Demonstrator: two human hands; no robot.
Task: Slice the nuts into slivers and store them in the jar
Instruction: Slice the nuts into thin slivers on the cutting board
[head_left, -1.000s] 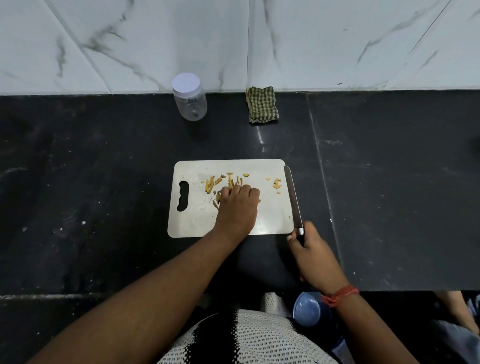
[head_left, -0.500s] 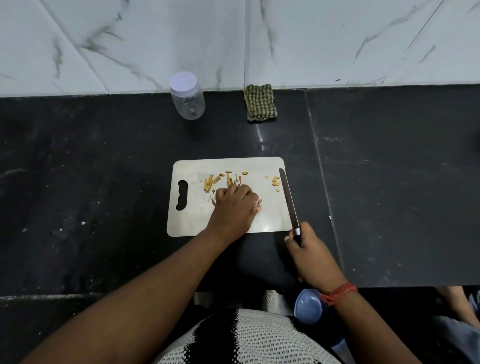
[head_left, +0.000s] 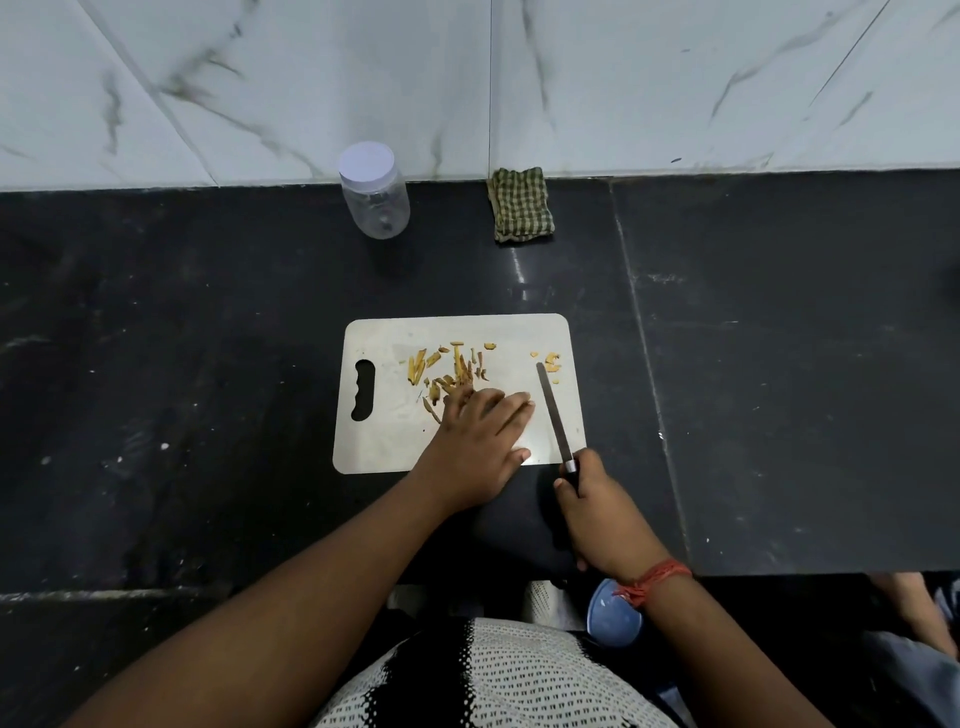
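Counter (head_left: 208, 364): dark stone, speckled, backed by pale marbled wall tiles
Jar (head_left: 375, 193): clear, white lid on, upright at the wall edge, well beyond the left hand and slightly to its left
Cutting board (head_left: 374, 447): pale, handle slot at its left end, lying flat under the left hand
Nut slivers (head_left: 447, 366): tan strips scattered on the board just beyond the left hand's fingertips; some touch the fingers
Left hand (head_left: 480, 439): palm down on the board, fingers extended flat together, gripping nothing visible
Cloth (head_left: 521, 204): green checked, folded, at the wall edge, well beyond both hands
Knife (head_left: 555, 410): narrow blade over the board's right part, just right of the left hand, tip pointing away from the person
Nut pieces (head_left: 551, 361): small cluster near the board's far right corner, just beside the knife tip
Right hand (head_left: 597, 506): curled around the knife handle at the board's near right corner; red thread on the wrist
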